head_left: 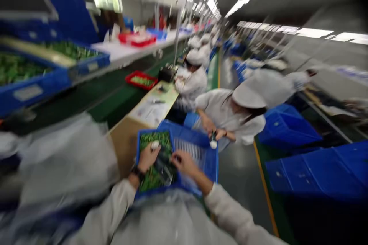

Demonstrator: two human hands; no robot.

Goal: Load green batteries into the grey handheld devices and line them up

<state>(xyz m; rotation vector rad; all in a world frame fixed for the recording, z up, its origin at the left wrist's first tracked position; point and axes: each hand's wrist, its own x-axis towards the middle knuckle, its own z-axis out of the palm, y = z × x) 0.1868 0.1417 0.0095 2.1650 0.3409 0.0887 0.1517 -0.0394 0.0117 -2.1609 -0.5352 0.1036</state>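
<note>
My left hand point(148, 157), with a dark band at its wrist, is closed around a small object with a white round end point(155, 144). Just to the right, my right hand point(185, 163) has its fingers pinched together; what lies between them is too blurred to name. Both hands are over a blue bin point(138, 149) filled with small green pieces that look like circuit boards point(149, 182). Between the hands is a dark, blurred item point(163, 159), and a pale loop point(167, 176) shows below it.
Beside the bin stands a second blue bin point(211, 164) with pale striped contents. A co-worker point(222, 111) leans over it, holding a dark item with a white end. A tan board point(123, 143), a red tray point(140, 80) and large blue bins point(290, 126) are around.
</note>
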